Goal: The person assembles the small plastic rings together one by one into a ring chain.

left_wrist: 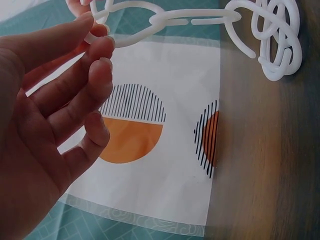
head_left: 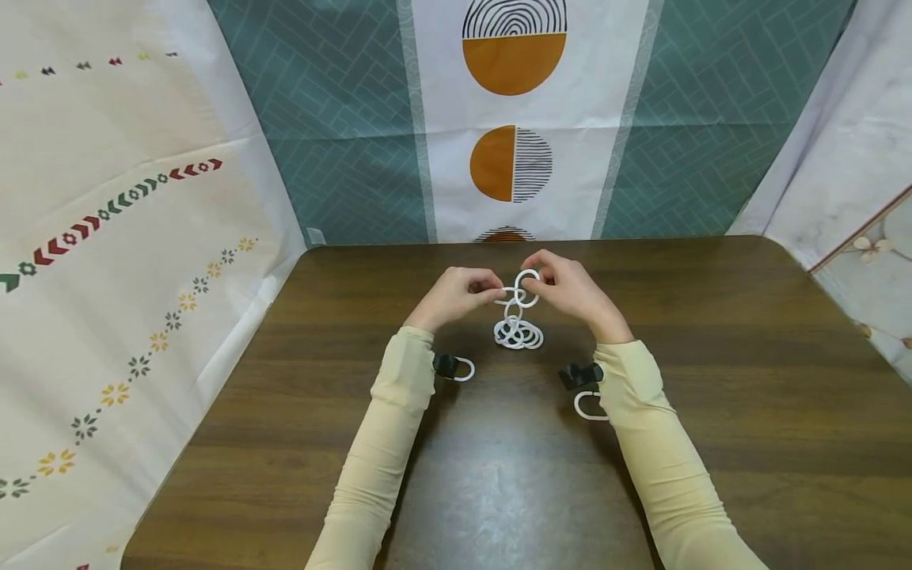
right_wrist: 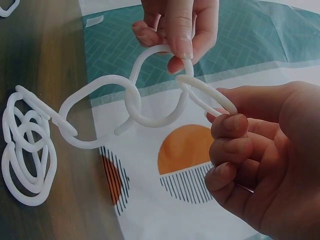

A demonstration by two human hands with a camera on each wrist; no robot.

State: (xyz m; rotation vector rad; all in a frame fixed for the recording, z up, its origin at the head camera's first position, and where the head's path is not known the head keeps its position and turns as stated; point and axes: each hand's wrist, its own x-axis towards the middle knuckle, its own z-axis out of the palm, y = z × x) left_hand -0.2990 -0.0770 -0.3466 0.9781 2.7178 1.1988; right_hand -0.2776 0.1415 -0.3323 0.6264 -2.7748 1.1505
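Note:
Above the table, both hands hold up the end of a white plastic chain (head_left: 518,345). The left hand (head_left: 461,296) pinches one open-sided chain link (right_wrist: 159,122) between thumb and fingertips. Hooked through that link is a second one (right_wrist: 212,90), which the right hand (head_left: 566,289) grips between thumb and curled fingers. From the left hand's link, further links (right_wrist: 95,82) hang down to a pile of joined links (right_wrist: 29,200) on the tabletop. Gaps show in the sides of some links.
One loose white link (head_left: 472,369) lies on the brown wooden table (head_left: 321,443) by the left wrist, another (head_left: 579,404) by the right. Black wrist cameras (head_left: 579,375) sit at both sleeves. Patterned cloths (head_left: 342,158) hang behind the table and at its sides.

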